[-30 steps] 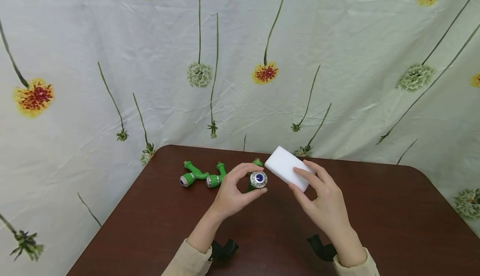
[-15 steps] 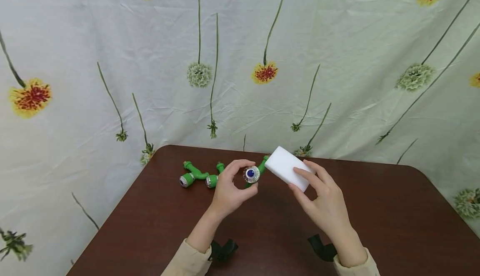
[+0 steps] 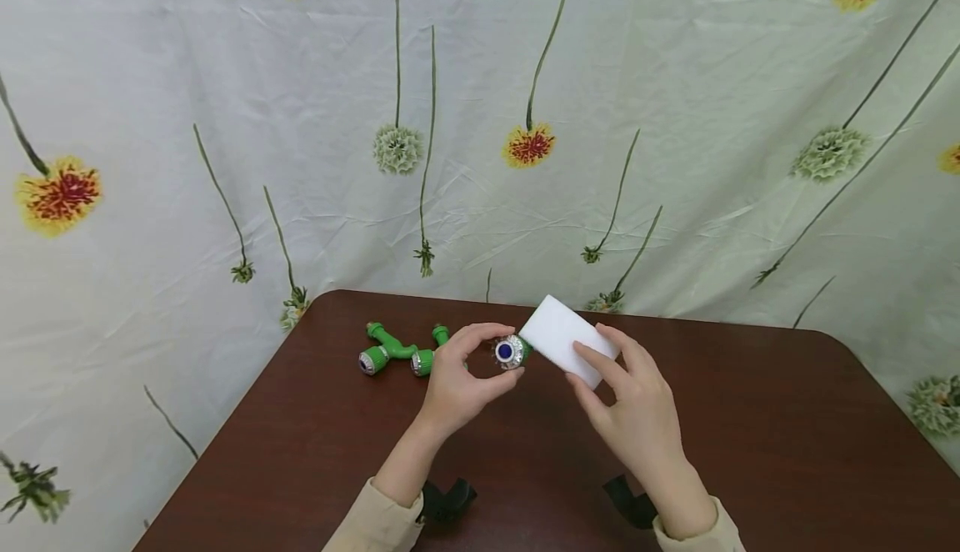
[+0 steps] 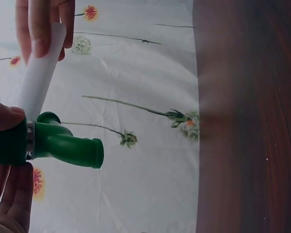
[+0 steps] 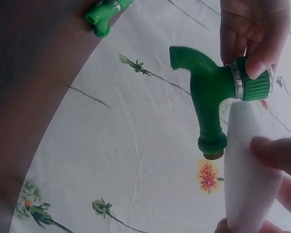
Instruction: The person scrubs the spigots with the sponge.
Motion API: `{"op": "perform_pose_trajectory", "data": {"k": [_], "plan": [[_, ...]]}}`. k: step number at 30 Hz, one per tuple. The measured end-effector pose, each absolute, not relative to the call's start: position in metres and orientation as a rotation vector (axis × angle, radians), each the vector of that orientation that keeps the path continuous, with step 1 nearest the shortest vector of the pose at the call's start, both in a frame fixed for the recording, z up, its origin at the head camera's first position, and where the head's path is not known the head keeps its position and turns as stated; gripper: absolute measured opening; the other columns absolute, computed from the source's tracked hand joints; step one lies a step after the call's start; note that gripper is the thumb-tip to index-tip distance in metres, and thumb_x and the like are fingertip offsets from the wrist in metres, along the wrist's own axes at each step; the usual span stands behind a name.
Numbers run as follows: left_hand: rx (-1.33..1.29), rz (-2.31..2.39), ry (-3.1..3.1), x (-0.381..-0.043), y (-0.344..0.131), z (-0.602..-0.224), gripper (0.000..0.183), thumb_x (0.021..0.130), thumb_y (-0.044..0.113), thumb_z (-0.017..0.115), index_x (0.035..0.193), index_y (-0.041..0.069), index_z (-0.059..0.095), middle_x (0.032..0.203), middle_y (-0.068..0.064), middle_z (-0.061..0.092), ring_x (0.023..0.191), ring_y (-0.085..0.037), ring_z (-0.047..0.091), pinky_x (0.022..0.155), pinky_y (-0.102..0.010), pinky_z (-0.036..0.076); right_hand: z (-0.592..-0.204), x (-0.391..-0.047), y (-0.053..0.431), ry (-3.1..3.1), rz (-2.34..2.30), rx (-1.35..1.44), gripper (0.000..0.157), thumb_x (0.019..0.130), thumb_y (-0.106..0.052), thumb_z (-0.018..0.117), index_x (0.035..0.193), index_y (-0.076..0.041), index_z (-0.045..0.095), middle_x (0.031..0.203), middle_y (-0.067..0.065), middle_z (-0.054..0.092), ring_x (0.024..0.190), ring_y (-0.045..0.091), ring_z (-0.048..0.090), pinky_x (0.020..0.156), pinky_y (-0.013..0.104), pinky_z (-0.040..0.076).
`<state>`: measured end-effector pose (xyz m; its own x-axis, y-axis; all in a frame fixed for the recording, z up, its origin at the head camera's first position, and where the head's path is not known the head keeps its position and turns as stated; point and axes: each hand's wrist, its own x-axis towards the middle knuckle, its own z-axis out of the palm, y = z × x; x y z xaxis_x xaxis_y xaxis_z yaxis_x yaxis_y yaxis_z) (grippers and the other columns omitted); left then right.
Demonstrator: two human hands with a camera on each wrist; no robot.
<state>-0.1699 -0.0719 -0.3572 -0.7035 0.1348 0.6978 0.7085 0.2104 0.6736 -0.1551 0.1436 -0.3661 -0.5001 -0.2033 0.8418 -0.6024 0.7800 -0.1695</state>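
My left hand [image 3: 459, 389] pinches a green tap [image 3: 508, 352] by its ribbed knob, between thumb and fingers, above the table. The knob's clear-and-silver end with a blue centre faces the head camera. In the right wrist view the tap's curved spout and its brass-threaded inlet [image 5: 213, 155] both show. A white rectangular sponge [image 3: 566, 339] is in my right hand [image 3: 637, 406], thumb on one side and fingers on the other. One end of the sponge [image 4: 39, 82] is right at the tap, beside the knob, and covers much of the tap's body in the head view.
Two more green taps lie at the table's back left: one tap [image 3: 386, 348] in full view, the other tap [image 3: 424, 360] partly behind my left hand. Dark straps [image 3: 450, 500] show at both wrists. A flowered white cloth [image 3: 675, 202] hangs behind the brown table [image 3: 750, 419].
My left hand has shifted a little left and turned the tap. My right hand has moved left, bringing the sponge against the tap, which it now partly hides.
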Motion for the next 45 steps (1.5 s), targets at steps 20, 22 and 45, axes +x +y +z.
{"op": "perform_pose_trajectory", "data": {"k": [20, 22, 45], "plan": [[-0.952, -1.506, -1.996, -0.17, -0.072, -0.356, 0.04, 0.066, -0.011, 0.077, 0.104, -0.004, 0.065, 0.102, -0.017, 0.063, 0.089, -0.026, 0.058, 0.072, -0.036, 0.054, -0.367, -0.16, 0.15, -2.109, 0.621, 0.593, 0.041, 0.067, -0.008, 0.082, 0.107, -0.006, 0.07, 0.124, 0.016, 0.054, 0.109, 0.036, 0.052, 0.075, 0.048, 0.051], [-0.957, -1.508, -2.006, -0.169, -0.072, -0.356, 0.04, 0.066, -0.011, 0.077, 0.104, -0.005, 0.065, 0.103, -0.017, 0.063, 0.091, -0.027, 0.057, 0.073, -0.038, 0.054, -0.367, -0.16, 0.15, -2.131, 0.586, 0.613, 0.041, 0.067, -0.009, 0.083, 0.106, -0.006, 0.071, 0.124, 0.016, 0.054, 0.109, 0.035, 0.052, 0.072, 0.046, 0.053], [-0.988, -1.506, -2.008, -0.171, -0.071, -0.358, 0.042, 0.065, -0.015, 0.073, 0.104, -0.003, 0.062, 0.101, -0.019, 0.061, 0.088, -0.027, 0.057, 0.073, -0.034, 0.052, -0.356, -0.158, 0.162, -2.02, 0.684, 0.515, 0.043, 0.064, -0.003, 0.084, 0.105, -0.006, 0.071, 0.122, 0.014, 0.057, 0.105, 0.034, 0.054, 0.073, 0.047, 0.047]]}}
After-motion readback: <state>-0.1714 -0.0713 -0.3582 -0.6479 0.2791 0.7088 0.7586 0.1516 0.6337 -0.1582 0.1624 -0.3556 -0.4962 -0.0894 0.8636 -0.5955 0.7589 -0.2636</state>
